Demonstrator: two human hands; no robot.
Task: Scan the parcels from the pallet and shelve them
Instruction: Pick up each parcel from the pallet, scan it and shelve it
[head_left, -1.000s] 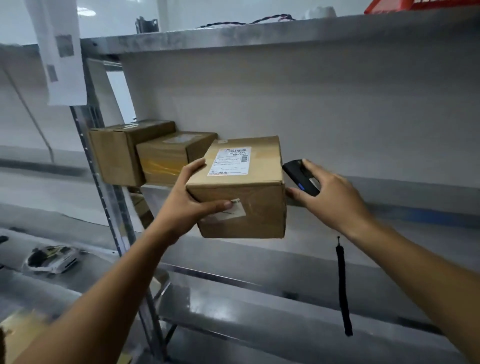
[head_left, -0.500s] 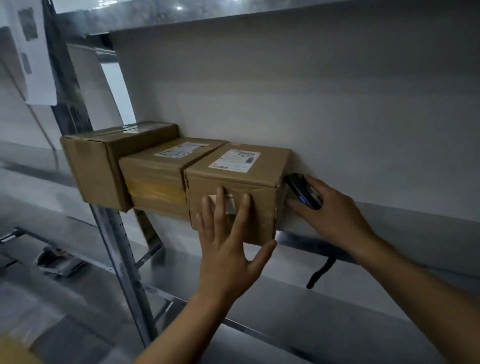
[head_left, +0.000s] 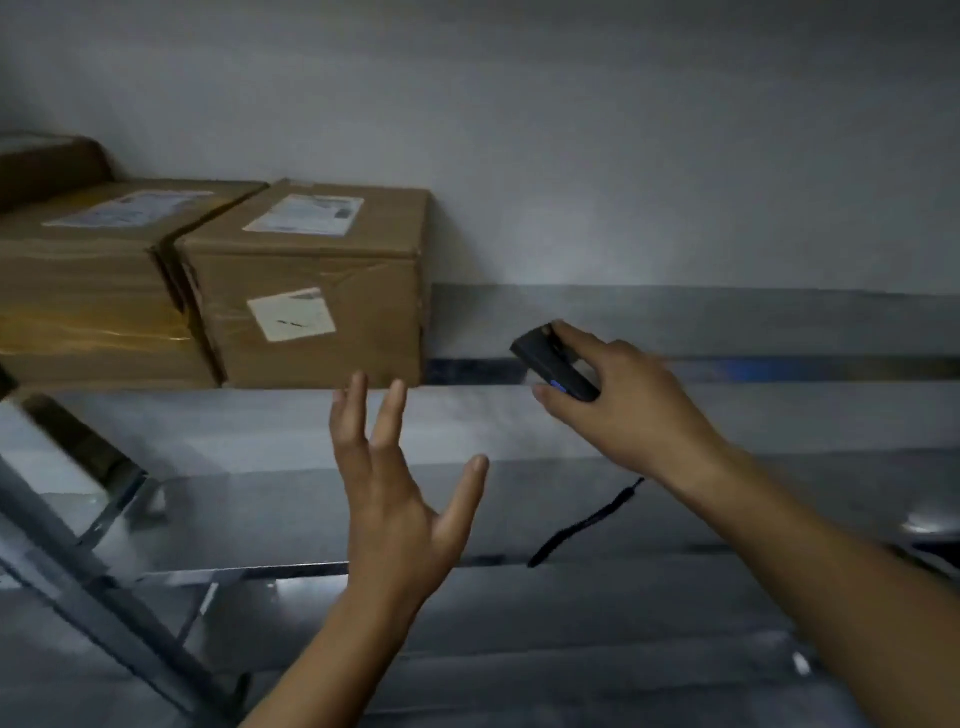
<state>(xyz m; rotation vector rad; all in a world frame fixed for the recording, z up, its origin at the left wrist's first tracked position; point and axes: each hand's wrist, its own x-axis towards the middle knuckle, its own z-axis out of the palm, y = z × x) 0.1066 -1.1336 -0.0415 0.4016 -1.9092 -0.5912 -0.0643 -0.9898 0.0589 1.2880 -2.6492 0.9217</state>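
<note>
A brown cardboard parcel (head_left: 311, 291) with a white label on top and a white sticker on its front stands on the metal shelf (head_left: 675, 332), pushed against a second parcel (head_left: 98, 291) to its left. A third parcel (head_left: 47, 166) shows at the far left edge. My left hand (head_left: 395, 483) hovers just below and in front of the first parcel, fingers spread, touching nothing. My right hand (head_left: 623, 410), to the right of the parcel, is closed around a black handheld scanner (head_left: 556, 364) whose black wrist strap (head_left: 587, 525) dangles below.
The shelf runs on to the right of the parcels. A lower metal shelf (head_left: 571, 597) lies beneath, with a slanted steel brace (head_left: 98, 587) at the lower left. The pale back wall (head_left: 623, 156) closes the shelf behind.
My left hand set the parcel on the shelf beside the others, pushed on its front, then drew back and opened. My right hand moved away from the parcel's right side with the scanner.
</note>
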